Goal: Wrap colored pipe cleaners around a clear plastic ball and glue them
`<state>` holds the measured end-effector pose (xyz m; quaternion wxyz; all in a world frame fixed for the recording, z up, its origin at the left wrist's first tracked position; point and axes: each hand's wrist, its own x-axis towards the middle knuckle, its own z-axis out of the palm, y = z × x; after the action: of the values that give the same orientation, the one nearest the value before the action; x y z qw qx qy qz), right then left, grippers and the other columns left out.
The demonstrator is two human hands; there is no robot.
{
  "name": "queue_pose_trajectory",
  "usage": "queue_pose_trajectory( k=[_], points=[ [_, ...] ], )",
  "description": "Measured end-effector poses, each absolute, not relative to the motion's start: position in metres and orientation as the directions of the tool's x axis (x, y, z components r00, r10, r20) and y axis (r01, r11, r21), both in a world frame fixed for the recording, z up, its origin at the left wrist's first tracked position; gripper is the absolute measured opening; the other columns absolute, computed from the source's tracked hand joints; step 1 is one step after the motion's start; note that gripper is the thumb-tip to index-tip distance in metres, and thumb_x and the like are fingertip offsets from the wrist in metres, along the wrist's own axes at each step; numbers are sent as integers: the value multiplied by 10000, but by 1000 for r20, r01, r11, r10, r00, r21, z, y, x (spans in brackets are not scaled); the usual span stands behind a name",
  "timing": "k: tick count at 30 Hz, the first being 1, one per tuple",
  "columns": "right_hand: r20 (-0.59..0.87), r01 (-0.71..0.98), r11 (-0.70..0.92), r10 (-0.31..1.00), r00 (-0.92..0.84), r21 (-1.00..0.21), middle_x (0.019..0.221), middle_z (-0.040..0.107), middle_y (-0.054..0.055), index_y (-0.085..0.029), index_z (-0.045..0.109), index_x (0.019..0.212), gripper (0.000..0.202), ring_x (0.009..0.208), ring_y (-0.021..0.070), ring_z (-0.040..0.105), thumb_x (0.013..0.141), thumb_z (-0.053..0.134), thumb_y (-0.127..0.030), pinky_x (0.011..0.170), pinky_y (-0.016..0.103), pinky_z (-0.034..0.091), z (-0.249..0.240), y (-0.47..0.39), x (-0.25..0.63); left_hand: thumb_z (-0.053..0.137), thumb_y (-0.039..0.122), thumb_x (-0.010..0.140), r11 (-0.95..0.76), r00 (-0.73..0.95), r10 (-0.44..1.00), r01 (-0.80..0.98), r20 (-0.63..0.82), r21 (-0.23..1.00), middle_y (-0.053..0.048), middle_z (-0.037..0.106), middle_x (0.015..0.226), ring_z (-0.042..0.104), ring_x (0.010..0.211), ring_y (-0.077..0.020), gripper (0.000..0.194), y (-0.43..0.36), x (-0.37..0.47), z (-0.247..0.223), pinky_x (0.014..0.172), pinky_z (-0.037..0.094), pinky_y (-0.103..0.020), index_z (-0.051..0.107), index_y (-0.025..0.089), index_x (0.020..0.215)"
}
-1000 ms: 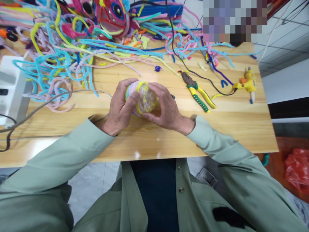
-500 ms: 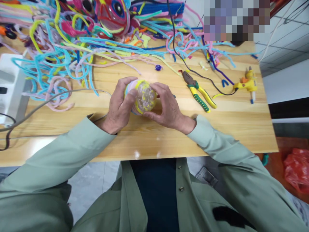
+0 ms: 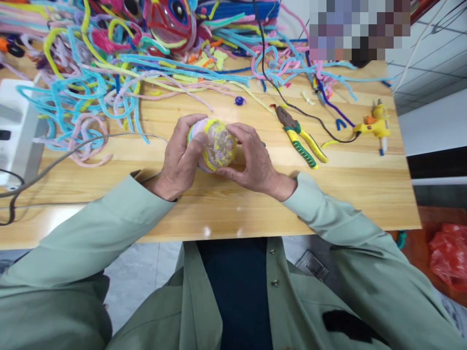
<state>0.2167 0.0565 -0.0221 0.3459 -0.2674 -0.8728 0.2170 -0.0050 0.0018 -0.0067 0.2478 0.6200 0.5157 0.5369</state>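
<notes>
Between my two hands is a round, partly clear object (image 3: 222,144) with yellow patches and a band of pastel pink, blue and yellow fuzzy strips around its side. My left hand (image 3: 184,158) is closed around its left side, the thumb resting on top. On the right, my right hand (image 3: 252,158) curves about the object, fingertips and thumb at its edge. What lies under the object is hidden. A small dark blue coil (image 3: 239,100) sits on the table just beyond my hands.
Pliers with green and yellow handles (image 3: 301,138) lie to the right, and a yellow glue gun (image 3: 374,127) with a black cord is farther right. Tangled pipe cleaners (image 3: 91,92) cover the back and left. A white power strip (image 3: 24,131) stands at the left edge of the wooden table (image 3: 226,209).
</notes>
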Motion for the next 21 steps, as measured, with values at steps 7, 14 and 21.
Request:
queue_pose_trajectory(
  k=[7,14,21],
  points=[
    [571,264,818,552,-608,-510,1570,600,181,-285,360,1638,860,1499,379,581,980,668,-744,1237,639,554,-21,56,217,576,774,1050,-338,-97,914,352,393,873,-47,725,1355,674,1272,-323,565,3,-8,-10,1127,540,-562,647,321,1380],
    [571,267,815,558,-603,-514,1570,610,191,-263,384,1629,845,1494,373,583,985,671,-729,1255,615,546,-20,55,217,528,799,1059,-341,-85,915,362,395,868,-55,712,1352,683,1263,-331,608,3,-9,-10,1117,544,-596,633,302,1393],
    [542,270,792,581,-607,-547,1580,615,181,-238,423,1628,875,1504,385,577,965,682,-748,1292,620,521,-20,56,217,550,766,1067,-363,-87,898,405,431,839,-41,739,1311,706,1206,-303,542,2,-7,-6,1074,582,-536,666,330,1366]
  ],
)
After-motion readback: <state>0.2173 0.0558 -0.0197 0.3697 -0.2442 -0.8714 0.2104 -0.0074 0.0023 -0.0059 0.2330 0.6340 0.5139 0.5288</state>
